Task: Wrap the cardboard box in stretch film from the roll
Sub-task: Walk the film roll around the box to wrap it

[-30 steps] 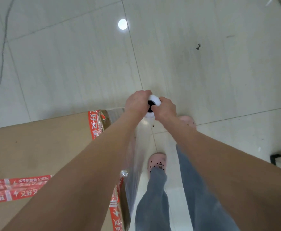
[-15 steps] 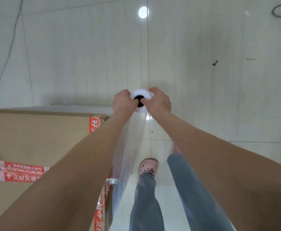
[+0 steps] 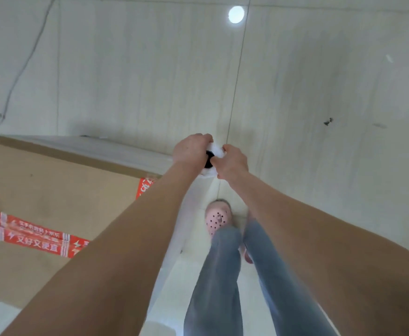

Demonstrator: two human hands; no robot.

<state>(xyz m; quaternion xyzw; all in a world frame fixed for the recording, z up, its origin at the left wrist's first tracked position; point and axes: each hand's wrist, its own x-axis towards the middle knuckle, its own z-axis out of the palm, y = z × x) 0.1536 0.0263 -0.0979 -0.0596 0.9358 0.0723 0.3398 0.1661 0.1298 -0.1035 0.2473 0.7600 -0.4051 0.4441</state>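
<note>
Rounding the taped corner, the roll (image 3: 216, 149) now sits further past the cardboard box (image 3: 53, 202), which stands on the floor (image 3: 319, 81) to its left. Left hand (image 3: 191, 150) and right hand (image 3: 232, 163) both clamp the roll upright, stretch film (image 3: 186, 221) trailing to the box. Mid-wrap; next, I reckon, keep tension along the next side

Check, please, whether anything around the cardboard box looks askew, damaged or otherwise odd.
Nothing serious stands out. The left hand and right hand grip the stretch film roll, and the cardboard box looks intact. Only a small dark speck marks the floor.
</note>
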